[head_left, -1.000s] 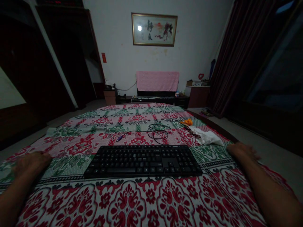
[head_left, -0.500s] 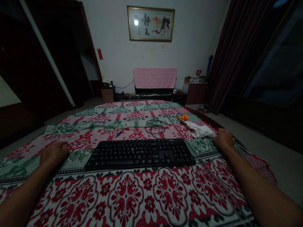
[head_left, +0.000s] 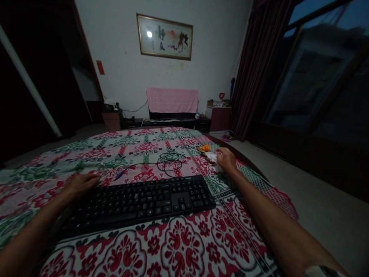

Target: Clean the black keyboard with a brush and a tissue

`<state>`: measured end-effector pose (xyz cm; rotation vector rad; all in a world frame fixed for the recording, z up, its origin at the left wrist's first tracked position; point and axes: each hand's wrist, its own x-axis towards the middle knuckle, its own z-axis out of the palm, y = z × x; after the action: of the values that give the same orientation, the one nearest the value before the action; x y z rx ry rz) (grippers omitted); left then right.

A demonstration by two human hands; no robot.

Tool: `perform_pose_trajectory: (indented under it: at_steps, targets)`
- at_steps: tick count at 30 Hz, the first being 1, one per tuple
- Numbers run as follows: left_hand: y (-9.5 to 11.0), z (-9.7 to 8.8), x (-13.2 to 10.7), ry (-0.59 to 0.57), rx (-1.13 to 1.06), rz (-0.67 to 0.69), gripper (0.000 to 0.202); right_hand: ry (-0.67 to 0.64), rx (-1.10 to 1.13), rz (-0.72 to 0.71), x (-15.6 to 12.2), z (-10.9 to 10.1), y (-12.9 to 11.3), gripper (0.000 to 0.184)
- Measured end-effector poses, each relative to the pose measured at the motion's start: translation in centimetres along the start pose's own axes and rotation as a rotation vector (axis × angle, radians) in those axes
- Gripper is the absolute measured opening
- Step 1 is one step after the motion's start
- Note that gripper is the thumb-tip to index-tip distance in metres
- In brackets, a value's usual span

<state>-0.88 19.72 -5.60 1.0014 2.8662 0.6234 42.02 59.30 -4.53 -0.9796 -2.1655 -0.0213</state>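
Observation:
A black keyboard (head_left: pixel 138 202) lies on a table under a red, green and white flowered cloth (head_left: pixel 178 246). Its coiled black cable (head_left: pixel 170 161) rests just behind it, ending in a purple plug (head_left: pixel 118 176). My left hand (head_left: pixel 79 184) rests flat on the keyboard's far left corner, fingers spread. My right hand (head_left: pixel 227 159) reaches to the right of the keyboard and closes on a crumpled white cloth (head_left: pixel 213 157). A small orange object (head_left: pixel 205 148) sits just behind the cloth.
The table's right edge (head_left: pixel 259 173) drops to a pale floor. At the far wall stand a pink-draped stand (head_left: pixel 172 100), low cabinets and a framed picture (head_left: pixel 164 37). Dark curtains (head_left: pixel 253 69) and a window fill the right side.
Both hands moved inward from the table edges. The left one came onto the keyboard's left end; the right one reached the white cloth and closed on it. The view swung rightward.

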Motion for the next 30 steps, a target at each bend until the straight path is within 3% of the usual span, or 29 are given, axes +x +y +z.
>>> perform_pose_trajectory:
  at_steps: [4,9,13,19,23,30]
  targets:
    - [-0.4,0.8,1.0,-0.095,-0.003,-0.060,0.057,-0.133,-0.072,0.089,2.4,1.6,0.1,0.034]
    - [-1.6,1.8,1.9,-0.150,-0.155,-0.094,0.063,-0.310,-0.088,0.000,3.4,3.6,-1.5,0.031]
    - [-1.6,2.0,2.2,-0.141,-0.161,-0.052,0.056,-0.428,-0.171,0.138,4.5,4.8,-1.5,0.023]
    - [-0.7,1.6,1.5,-0.090,-0.224,-0.106,0.048,-0.438,-0.280,0.377,5.8,6.4,-0.3,0.034]
    - [-0.9,1.6,1.5,-0.113,-0.239,-0.105,0.050,-0.415,-0.282,0.387,5.6,7.4,-0.1,0.046]
    - [0.0,1.1,0.6,-0.148,-0.257,-0.099,0.055,-0.404,-0.288,0.361,5.1,7.4,-0.2,0.035]
